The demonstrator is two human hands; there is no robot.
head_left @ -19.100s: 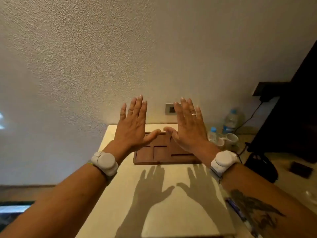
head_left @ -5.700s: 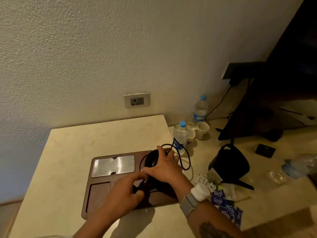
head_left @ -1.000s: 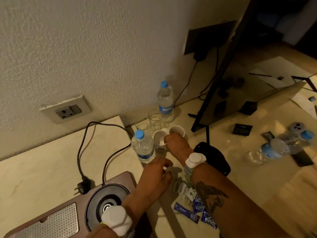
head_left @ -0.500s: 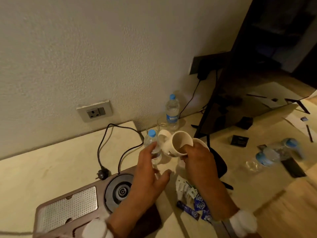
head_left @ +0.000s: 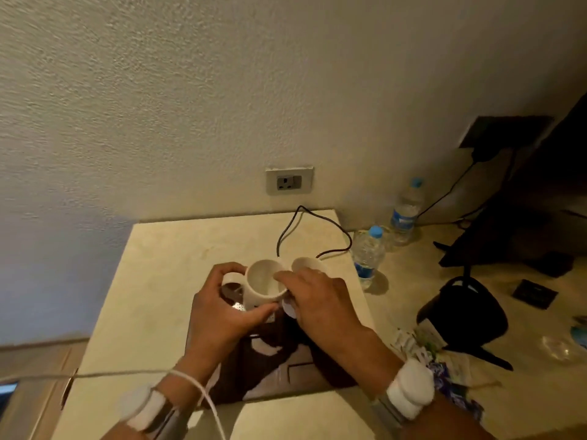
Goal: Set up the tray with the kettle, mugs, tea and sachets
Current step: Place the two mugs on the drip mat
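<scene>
Task partly done, by the look of it. The dark brown wooden tray lies on the pale stone-topped table, mostly under the arms; a thin black power cord loops off its far side toward the wall, unplugged from the beige wall socket as far as can be seen. The black kettle stands off the tray on the lower beige counter to the right, so it is not yet placed. The heap of small white and blue paper sachets lies on that counter beside the kettle, also not placed. Tea cannot be told apart from the sachets at this size. Two white ceramic mugs are being brought over the tray's far end: the nearer white mug is tipped with its mouth toward the camera, the second white mug just behind and to its right. Neither looks set down yet. Left hand: fingers curled round the nearer mug's handle side, thumb under its body, gripping it. Right hand: fingers hooked over the near rims, pinching the mugs; exactly which fingers hold the second mug is hidden. Two clear plastic water bottles with blue caps stand near the table's corner on the counter.
</scene>
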